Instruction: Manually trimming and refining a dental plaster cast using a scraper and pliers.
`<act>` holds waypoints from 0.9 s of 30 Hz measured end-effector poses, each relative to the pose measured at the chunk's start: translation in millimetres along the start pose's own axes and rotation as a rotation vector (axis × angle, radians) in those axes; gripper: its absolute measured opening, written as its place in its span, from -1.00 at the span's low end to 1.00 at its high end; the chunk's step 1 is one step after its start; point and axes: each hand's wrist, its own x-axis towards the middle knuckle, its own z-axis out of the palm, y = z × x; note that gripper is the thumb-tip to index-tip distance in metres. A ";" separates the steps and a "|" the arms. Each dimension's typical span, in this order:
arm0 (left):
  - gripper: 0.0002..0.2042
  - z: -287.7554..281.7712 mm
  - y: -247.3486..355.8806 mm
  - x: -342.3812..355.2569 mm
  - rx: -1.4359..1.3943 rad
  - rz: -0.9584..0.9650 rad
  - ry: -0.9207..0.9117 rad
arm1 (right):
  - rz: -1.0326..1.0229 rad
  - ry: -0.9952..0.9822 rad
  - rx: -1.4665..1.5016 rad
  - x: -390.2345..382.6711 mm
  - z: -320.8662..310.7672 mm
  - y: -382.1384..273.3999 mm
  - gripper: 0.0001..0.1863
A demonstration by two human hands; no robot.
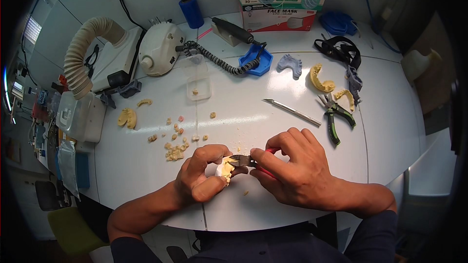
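Note:
Near the table's front edge, my left hand (199,174) is closed round a small yellow-and-white dental cast (226,170), gripping it between thumb and fingers. My right hand (301,173) is wrapped round the red handles of a pair of cutting pliers (240,160). The dark jaws of the pliers meet the upper part of the cast; their exact bite is too small to tell. Yellow crumbs (238,149) lie just beyond the jaws, and one chip (246,193) lies nearer me.
Several loose tooth-like pieces (175,153) lie left of my hands. Beyond my right hand are a craft knife (292,112), green-and-black pliers (337,116) and yellow arch casts (321,79). A corded handpiece (233,31), blue tray (258,61), white control unit (158,51) and ribbed suction hose (80,53) stand farther back.

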 end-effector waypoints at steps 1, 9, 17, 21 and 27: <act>-0.38 0.4 0.2 -0.1 -0.001 0.000 -0.001 | -0.014 0.002 -0.006 0.5 -0.3 0.6 -0.54; -0.30 -1.9 8.6 10.9 0.000 -0.119 -0.040 | -0.020 -0.011 0.022 2.6 -0.2 7.2 -0.68; -0.16 -3.0 2.3 5.2 -0.289 -0.358 0.006 | 0.071 0.017 -0.092 10.6 -3.1 23.9 -0.61; -0.16 -4.6 1.1 5.2 -0.385 -0.480 0.021 | 0.017 0.016 -0.227 11.1 -9.4 24.9 -0.57; -0.18 -12.2 5.4 6.2 -0.431 -0.653 -0.016 | -0.004 -0.023 -0.200 11.9 -8.3 28.4 -0.52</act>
